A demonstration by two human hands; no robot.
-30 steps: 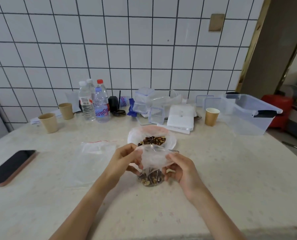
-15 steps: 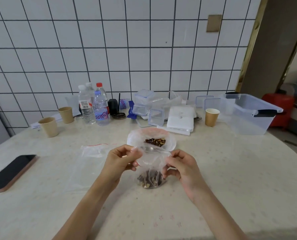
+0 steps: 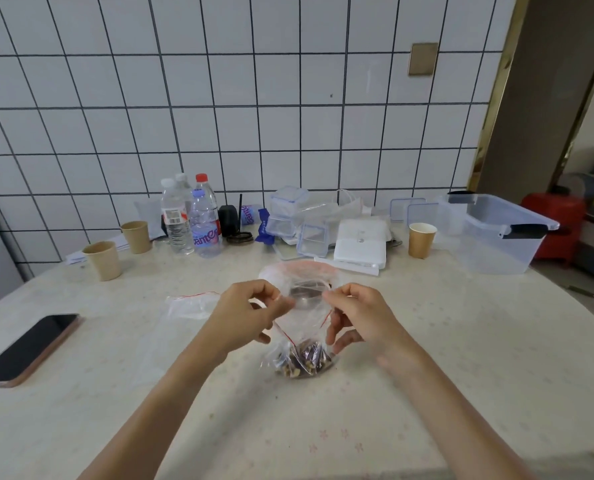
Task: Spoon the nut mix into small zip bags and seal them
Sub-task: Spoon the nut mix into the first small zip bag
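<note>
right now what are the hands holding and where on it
Both the left hand and the right hand pinch the small zip bag of nut mix at its top opening edge.

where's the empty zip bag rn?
Head view: the empty zip bag lies flat on the table, just left of the left hand, between it and the phone.

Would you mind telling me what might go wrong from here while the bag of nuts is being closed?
1. The bag is pinched only at its top corners by the left hand and right hand, and the red zip line sags between them, so the seal may close unevenly or stay partly open.
2. The nuts weigh down the bottom; if either grip slips, they may spill on the table.
</note>
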